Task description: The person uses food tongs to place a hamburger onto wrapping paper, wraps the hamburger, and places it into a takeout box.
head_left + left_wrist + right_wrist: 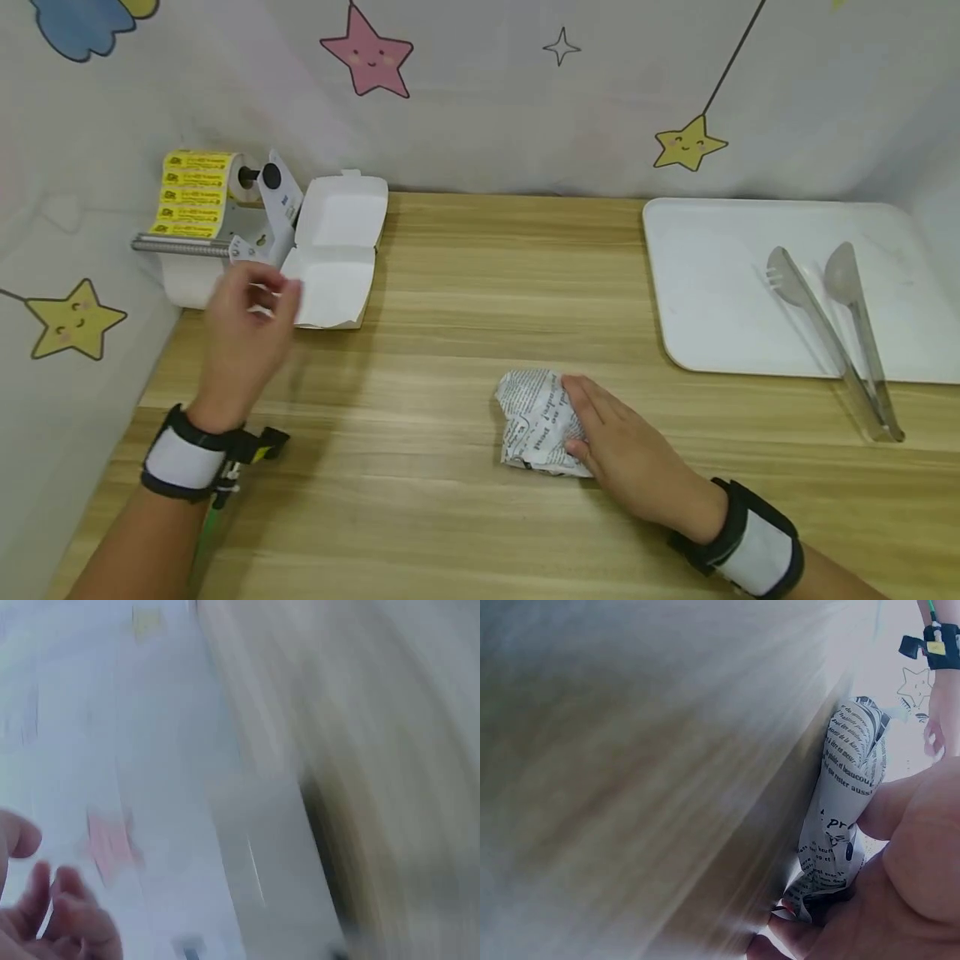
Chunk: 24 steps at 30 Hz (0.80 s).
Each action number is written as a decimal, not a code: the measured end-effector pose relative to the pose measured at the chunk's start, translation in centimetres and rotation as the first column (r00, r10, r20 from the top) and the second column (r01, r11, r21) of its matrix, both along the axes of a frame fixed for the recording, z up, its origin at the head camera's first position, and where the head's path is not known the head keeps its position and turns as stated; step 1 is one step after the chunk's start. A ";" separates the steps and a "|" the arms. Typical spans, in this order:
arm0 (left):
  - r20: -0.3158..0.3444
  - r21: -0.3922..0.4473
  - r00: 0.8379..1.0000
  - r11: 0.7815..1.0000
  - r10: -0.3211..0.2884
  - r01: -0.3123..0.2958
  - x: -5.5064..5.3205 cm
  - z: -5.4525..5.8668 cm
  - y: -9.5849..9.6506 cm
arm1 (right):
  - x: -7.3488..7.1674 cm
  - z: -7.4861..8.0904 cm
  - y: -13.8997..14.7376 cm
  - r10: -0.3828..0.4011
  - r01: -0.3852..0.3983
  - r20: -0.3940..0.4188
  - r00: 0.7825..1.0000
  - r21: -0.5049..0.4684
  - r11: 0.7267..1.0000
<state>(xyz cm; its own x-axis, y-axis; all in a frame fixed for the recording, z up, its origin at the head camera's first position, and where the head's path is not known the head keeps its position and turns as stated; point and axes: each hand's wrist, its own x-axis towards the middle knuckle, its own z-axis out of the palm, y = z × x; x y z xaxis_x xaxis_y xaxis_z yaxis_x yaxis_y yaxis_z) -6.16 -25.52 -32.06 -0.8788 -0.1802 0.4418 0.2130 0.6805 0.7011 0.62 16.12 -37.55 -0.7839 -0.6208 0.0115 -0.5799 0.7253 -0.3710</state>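
Note:
A packet wrapped in newsprint-patterned paper (542, 422) lies on the wooden table. My right hand (637, 458) grips its right end, thumb on the near side and fingers along the far side. In the right wrist view, the printed paper (840, 799) shows between thumb and fingers. At the left, my left hand (243, 346) is raised in front of the label dispenser (281, 200), fingers loosely bent with nothing visible in them. The left wrist view is blurred, with the bent fingers (71, 919) at its lower left. Yellow labels (191, 196) run over the dispenser's roll.
Beside the dispenser stands an open white paper box (337, 283) with its lid back. A white tray (720, 317) is at the right, with metal serving tongs (862, 367) lying across its front edge. Star-printed cloth (480, 108) covers the back wall.

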 end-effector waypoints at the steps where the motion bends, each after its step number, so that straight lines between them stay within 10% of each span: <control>1: 0.007 0.026 0.994 0.993 0.111 -0.111 -0.4 0.0 -1.7 | 0.1 0.0 0.1 -0.003 0.003 0.001 1.000 0.001 1.000; 5: 0.201 0.107 0.894 0.898 0.400 -0.426 -1.3 -1.0 -7.7 | 0.3 0.1 0.3 -0.015 0.015 0.003 1.000 0.003 1.000; 9: 0.446 0.067 0.762 0.831 0.470 -0.552 -1.1 -2.1 -11.2 | 0.1 0.1 0.3 -0.008 0.008 0.002 1.000 0.002 1.000; 11: 0.502 0.070 0.724 0.812 0.474 -0.580 -0.9 -2.5 -12.2 | -0.1 0.1 0.0 -0.001 0.001 0.008 1.000 0.004 1.000; 16: 0.570 0.166 0.709 0.787 0.415 -0.594 -1.7 -3.4 -12.8 | -0.2 0.4 -0.1 -0.004 0.003 0.022 1.000 0.026 1.000; 22: 0.554 0.347 0.754 0.726 0.352 -0.594 -2.3 -3.9 -13.1 | 0.0 0.4 -0.1 -0.007 0.006 0.033 0.999 0.033 0.999; 24: 0.558 0.319 0.747 0.737 0.362 -0.595 -2.2 -4.0 -13.4 | 0.0 0.4 0.0 -0.009 0.007 0.034 0.999 0.031 0.999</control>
<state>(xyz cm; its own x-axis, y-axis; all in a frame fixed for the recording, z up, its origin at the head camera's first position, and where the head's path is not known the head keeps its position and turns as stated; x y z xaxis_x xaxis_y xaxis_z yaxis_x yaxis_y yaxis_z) -8.38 -38.90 -36.02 -0.6798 -0.7029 -0.2091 -0.4535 0.1789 0.8731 0.59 16.08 -37.18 -0.7884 -0.6142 -0.0347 -0.5614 0.7414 -0.3676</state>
